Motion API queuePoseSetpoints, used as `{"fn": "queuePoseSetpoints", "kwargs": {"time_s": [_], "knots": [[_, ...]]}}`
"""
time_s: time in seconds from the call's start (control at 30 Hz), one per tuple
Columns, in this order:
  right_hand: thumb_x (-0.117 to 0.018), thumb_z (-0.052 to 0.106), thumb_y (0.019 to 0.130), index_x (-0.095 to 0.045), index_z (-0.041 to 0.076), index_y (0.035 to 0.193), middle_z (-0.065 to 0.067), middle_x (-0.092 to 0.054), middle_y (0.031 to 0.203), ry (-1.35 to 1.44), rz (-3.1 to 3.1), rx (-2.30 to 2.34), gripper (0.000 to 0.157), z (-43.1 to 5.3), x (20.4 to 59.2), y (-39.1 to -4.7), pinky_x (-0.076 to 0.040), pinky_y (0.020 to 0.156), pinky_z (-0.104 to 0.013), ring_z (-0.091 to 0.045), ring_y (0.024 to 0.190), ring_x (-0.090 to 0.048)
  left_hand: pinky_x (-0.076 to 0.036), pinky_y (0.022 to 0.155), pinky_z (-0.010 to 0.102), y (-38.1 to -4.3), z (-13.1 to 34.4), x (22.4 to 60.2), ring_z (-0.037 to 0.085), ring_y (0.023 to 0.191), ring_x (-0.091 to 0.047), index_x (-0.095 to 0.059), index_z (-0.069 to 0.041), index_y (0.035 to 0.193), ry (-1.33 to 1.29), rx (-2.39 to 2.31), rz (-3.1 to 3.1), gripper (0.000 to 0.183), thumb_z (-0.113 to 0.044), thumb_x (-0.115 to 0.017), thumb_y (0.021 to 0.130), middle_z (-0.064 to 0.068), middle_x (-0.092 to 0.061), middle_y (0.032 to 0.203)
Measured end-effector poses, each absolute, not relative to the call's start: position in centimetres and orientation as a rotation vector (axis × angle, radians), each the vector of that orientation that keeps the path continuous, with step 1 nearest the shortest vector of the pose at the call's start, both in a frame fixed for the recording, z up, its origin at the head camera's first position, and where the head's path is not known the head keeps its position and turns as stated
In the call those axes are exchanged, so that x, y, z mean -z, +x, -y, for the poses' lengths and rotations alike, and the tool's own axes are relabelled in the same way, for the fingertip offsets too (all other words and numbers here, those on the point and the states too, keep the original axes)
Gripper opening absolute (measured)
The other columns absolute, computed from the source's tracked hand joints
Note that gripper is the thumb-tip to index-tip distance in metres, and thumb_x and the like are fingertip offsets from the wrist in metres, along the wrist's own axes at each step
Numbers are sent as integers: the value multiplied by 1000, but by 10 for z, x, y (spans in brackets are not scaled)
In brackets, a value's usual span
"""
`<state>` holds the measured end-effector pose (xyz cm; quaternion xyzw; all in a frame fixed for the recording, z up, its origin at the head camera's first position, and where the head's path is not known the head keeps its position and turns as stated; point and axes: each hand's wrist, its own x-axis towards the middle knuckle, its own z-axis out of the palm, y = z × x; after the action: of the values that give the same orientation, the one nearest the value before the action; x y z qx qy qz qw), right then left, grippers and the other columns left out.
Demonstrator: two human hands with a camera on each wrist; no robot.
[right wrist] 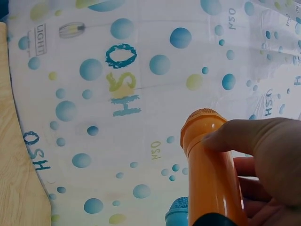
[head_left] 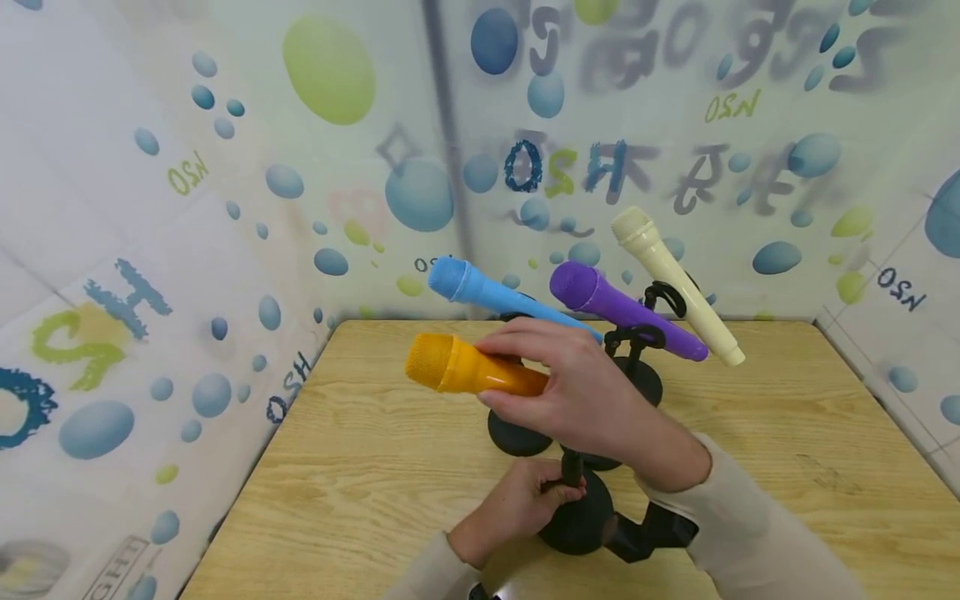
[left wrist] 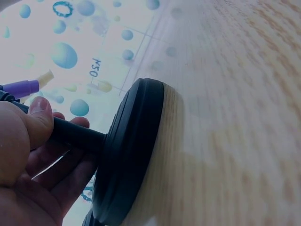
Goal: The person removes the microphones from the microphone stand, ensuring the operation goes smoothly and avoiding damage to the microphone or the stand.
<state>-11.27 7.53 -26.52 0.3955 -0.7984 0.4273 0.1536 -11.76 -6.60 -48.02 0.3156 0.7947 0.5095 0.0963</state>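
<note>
My right hand (head_left: 585,383) grips an orange microphone (head_left: 431,362) by its handle, thumb and fingers around it, its mesh head pointing left. In the right wrist view, a curved black piece (right wrist: 216,220) lies across the lower handle of the microphone. Below, my left hand (head_left: 521,500) holds the thin post (left wrist: 77,133) of a black stand between thumb and fingers. The stand's round base (head_left: 581,521) rests on the wooden table. My right hand and forearm hide the upper part of this stand and much of the handle.
Behind my hands, a blue microphone (head_left: 480,287), a purple microphone (head_left: 600,296) and a cream microphone (head_left: 675,271) sit tilted on black stands with round bases (head_left: 517,435). The wooden table (head_left: 360,450) ends at patterned white curtains (head_left: 337,200) on the left, back and right.
</note>
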Motion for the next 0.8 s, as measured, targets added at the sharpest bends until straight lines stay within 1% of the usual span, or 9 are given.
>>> {"fn": "queuePoseSetpoints", "kwargs": {"time_s": [0.3,0.57,0.8], "knots": [[-87,9,90,-76,4,128,-7,-77,122,1126,2319,-1234,41,-73,262,-112,-65,86,-29,-16,101,-71,-58,96,20,-117,66,478,-3,93,-69,-81,-5,104,909,-1509,-2344,10,-8,-72,103,8,-83,102],[-87,9,90,-76,3,128,-8,-77,122,1137,2324,-1243,40,-71,261,-113,-65,86,-29,-17,101,-72,-57,97,20,-115,65,474,-2,92,-68,-82,-7,103,848,-1511,-2335,10,-9,-73,103,7,-83,101],[-87,10,90,-76,3,129,-7,-77,122,1141,2340,-1245,41,-69,259,-113,-65,86,-28,-15,100,-72,-57,96,19,-115,65,474,-3,91,-68,-82,-7,103,842,-1512,-2339,9,-9,-73,102,7,-83,101]]}}
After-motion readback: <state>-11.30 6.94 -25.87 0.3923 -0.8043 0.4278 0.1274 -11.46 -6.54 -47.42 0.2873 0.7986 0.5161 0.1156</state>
